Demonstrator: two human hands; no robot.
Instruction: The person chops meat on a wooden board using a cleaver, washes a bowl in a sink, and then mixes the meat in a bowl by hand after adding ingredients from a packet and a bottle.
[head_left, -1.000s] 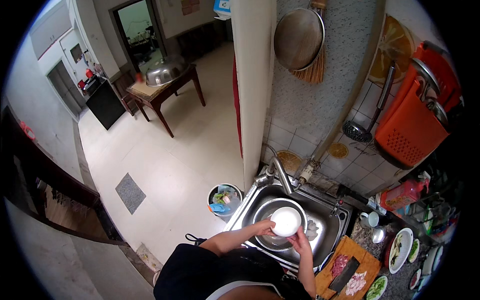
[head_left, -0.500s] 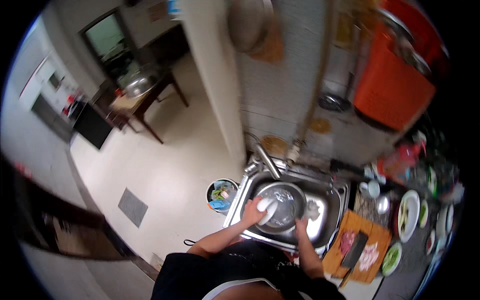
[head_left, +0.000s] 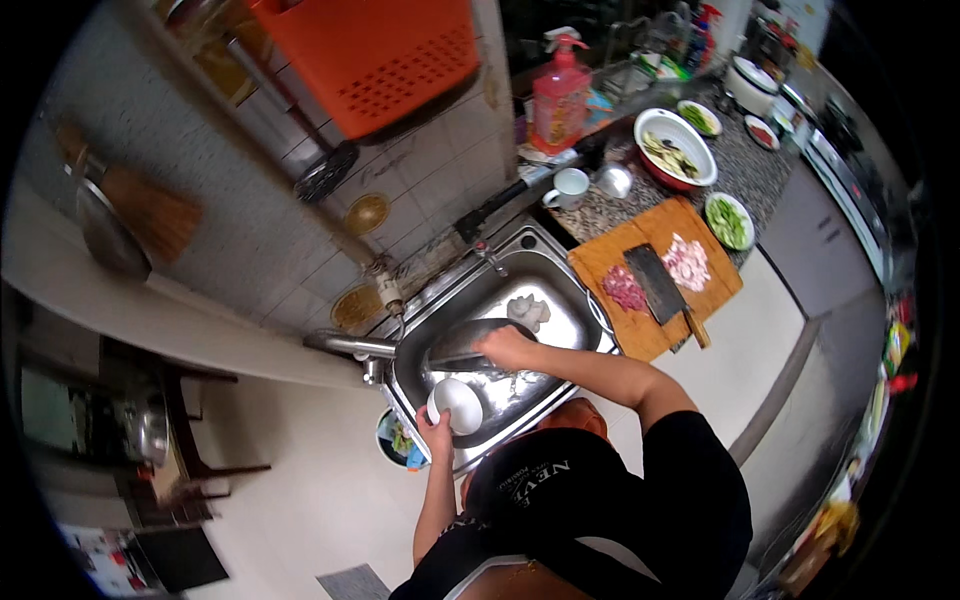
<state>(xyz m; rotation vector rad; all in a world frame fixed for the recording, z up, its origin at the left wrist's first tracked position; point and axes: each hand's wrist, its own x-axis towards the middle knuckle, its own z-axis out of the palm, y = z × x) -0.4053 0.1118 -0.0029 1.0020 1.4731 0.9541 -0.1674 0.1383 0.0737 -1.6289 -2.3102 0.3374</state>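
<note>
My left hand [head_left: 437, 432] grips a white bowl [head_left: 464, 404] by its side, over the near left part of the steel sink [head_left: 557, 358]. A metal basin [head_left: 462, 340] stands tipped on its side in the sink, and my right hand [head_left: 507, 348] is closed on its rim. The faucet [head_left: 350, 344] reaches over the sink from the left, close to the basin. Beyond my right hand, a crumpled pale grey thing [head_left: 528, 312], perhaps a cloth, lies on the sink bottom.
Right of the sink, a wooden cutting board [head_left: 605, 258] carries a cleaver [head_left: 655, 284] and chopped meat [head_left: 688, 262]. A white mug [head_left: 568, 187], a basin of cut vegetables [head_left: 670, 158] and a bowl of green pieces [head_left: 729, 221] stand around it. A bin [head_left: 388, 430] is beside the sink.
The basin has gone from lying level with water in it to tipped on its side, held by my right hand. My left hand has brought the bowl out of it. The view has swung right.
</note>
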